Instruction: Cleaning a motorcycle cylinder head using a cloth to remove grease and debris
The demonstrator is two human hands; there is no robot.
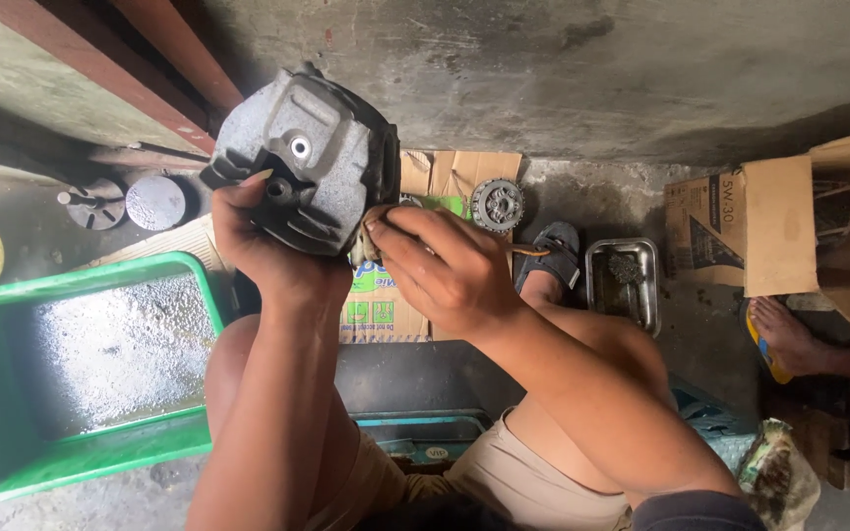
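Green tub (12,393) sits low at the left, wet inside. Above it the grey cylinder (312,162) is up off the floor — left hand (268,246) fingers clamped round its lower edge. Right hand (445,270) — fingers pinch a rag (371,236) against its side.

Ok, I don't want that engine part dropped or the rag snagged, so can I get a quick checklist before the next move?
1. Left hand grips the grey finned engine cylinder: ok, fingers wrapped on its lower edge.
2. Right hand has the rag pressed against the cylinder: ok.
3. Green tub sits below left, ready to catch drips: ok, liquid inside.
4. Metal tray is clear of the arms: ok.
5. Gear on the cardboard is undisturbed: ok.
6. Cylinder bore is clean: cannot tell, hidden.
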